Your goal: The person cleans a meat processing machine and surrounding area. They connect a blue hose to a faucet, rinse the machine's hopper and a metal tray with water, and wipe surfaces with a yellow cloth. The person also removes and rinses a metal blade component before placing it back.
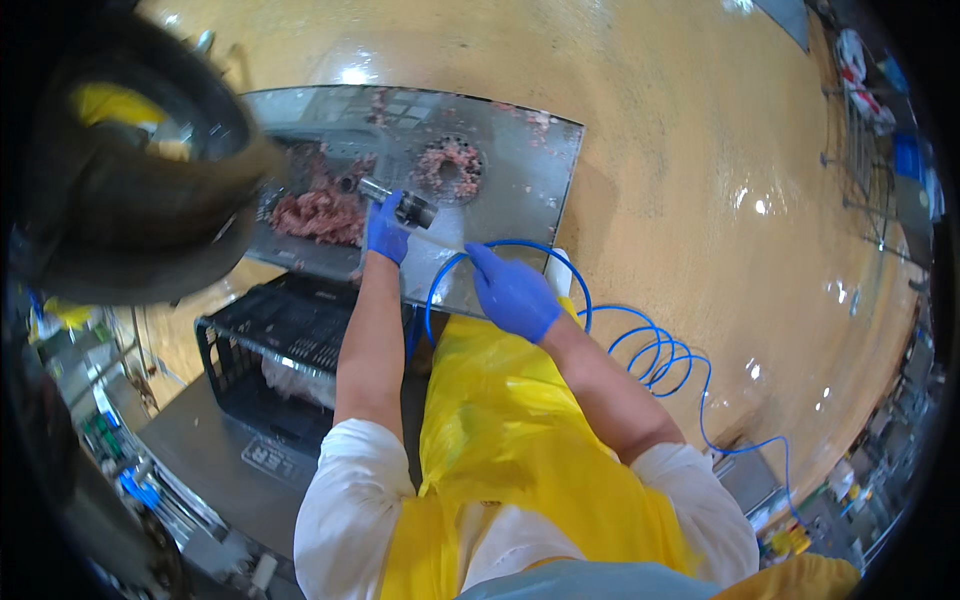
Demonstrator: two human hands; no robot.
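My left hand [387, 234], in a blue glove, grips a shiny cylindrical metal part [421, 213] above a steel table [517, 195]. My right hand [517, 294], also gloved in blue, is closed around a slim, pale tool [439, 239], blurred and mostly hidden by the fingers. Its far end points at the metal part; whether they touch, I cannot tell. Blue hose [512, 242] loops around the right hand. Just beyond the metal part lies a round perforated plate [474, 166] with a centre hole, covered in bits of meat. Left of my left hand, ground meat [319, 217] sits in a heap.
A large rounded metal body [142, 259] looms close at upper left. Below the table stands a black plastic crate [262, 330] with clear plastic film [296, 381] inside. Coiled hose [664, 360] trails right across the shiny tan floor [712, 247]. A wheeled rack [862, 165] stands far right.
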